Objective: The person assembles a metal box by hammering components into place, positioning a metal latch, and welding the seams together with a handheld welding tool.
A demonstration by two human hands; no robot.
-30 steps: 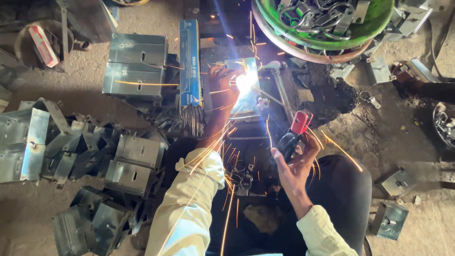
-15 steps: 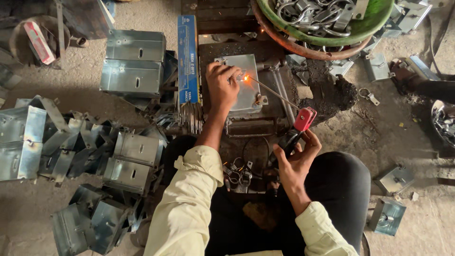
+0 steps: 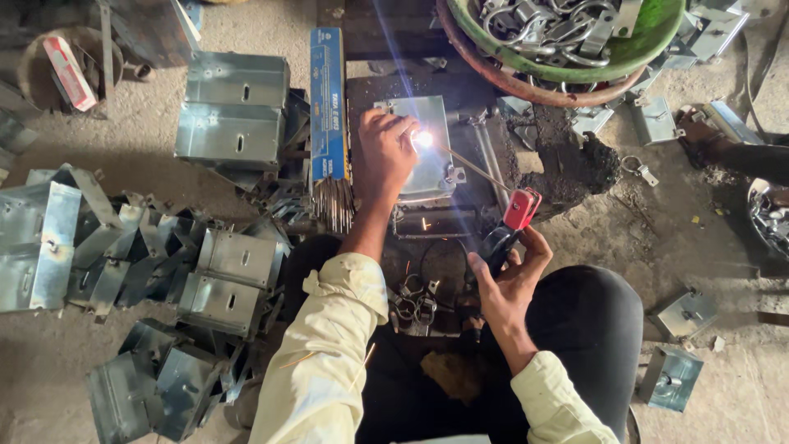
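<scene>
My right hand (image 3: 508, 278) grips a welding electrode holder (image 3: 509, 224) with a red jaw; its thin rod (image 3: 475, 168) reaches up-left to a bright arc (image 3: 424, 140). The arc burns on a shiny sheet-metal box (image 3: 431, 156) lying on a dark work block. My left hand (image 3: 385, 152) rests on that box, fingers right beside the arc. Both sleeves are pale yellow.
A blue pack of welding rods (image 3: 330, 107) lies left of the box. Several metal boxes (image 3: 234, 115) and bent brackets (image 3: 123, 247) pile up at left. A green basin (image 3: 637, 51) holds metal rings at top right. Loose rings (image 3: 415, 304) lie by my knees, two small boxes (image 3: 678, 353) at right.
A second ago the weld threw a wide shower of sparks and my left hand was low. My left hand then moved up onto the box, and the arc is now small and bright.
</scene>
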